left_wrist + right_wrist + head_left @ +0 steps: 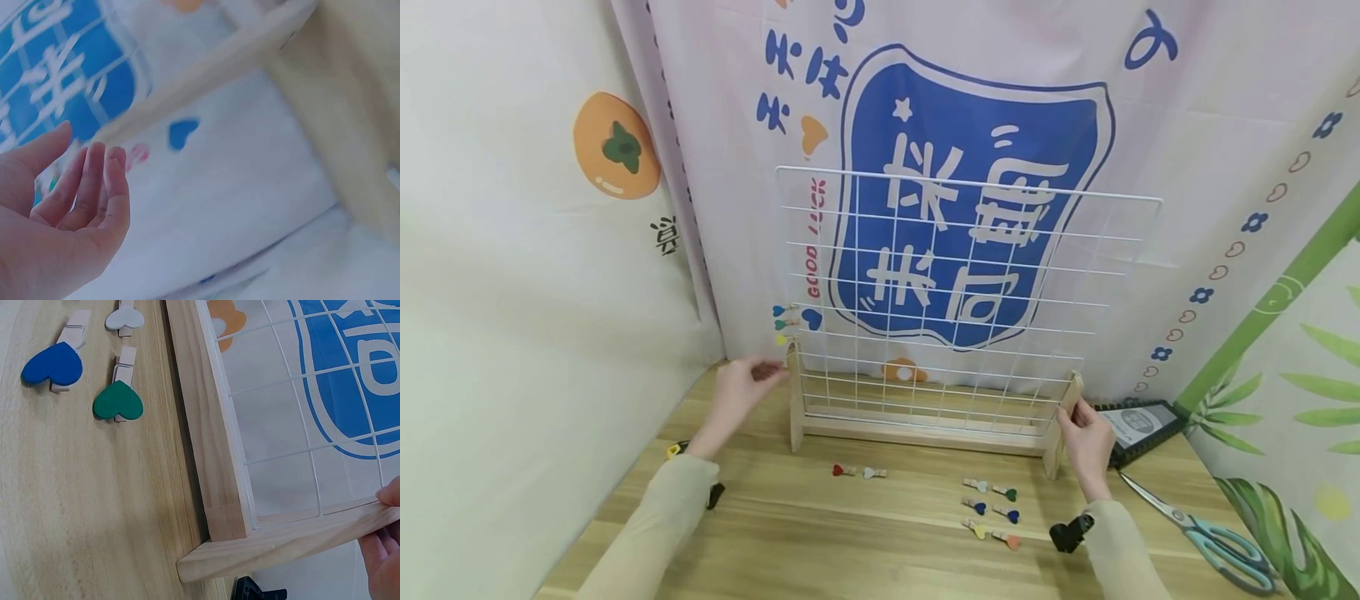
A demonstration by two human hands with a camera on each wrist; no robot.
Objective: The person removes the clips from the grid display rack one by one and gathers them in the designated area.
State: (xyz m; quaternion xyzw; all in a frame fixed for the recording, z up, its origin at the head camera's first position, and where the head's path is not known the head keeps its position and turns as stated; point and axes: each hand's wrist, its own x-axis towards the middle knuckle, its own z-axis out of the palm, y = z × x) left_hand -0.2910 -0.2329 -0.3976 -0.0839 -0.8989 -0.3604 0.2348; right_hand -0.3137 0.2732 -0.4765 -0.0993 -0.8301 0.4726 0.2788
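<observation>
A white wire grid (pixel 940 275) stands upright in a wooden frame (pixel 917 432) on the table. My right hand (pixel 1085 440) pinches the frame's right post (pixel 1063 425) between thumb and fingers; in the right wrist view, the fingers (pixel 378 556) lie against the wood. Beside the left post (pixel 796 400) is my left hand (pixel 747 387), its fingers loosely bent with nothing between them. Just above that post, blue, green and yellow heart clothespins (pixel 782 325) are clipped to the grid's left edge.
A red heart clothespin (pixel 842 471) and a white one (pixel 874 473) lie before the frame. Several more, including a green one (pixel 119 400), lie further right. Scissors (pixel 1210 533) and a black-edged notebook (pixel 1142 425) are at the right. A printed curtain (pixel 737 208) hangs behind.
</observation>
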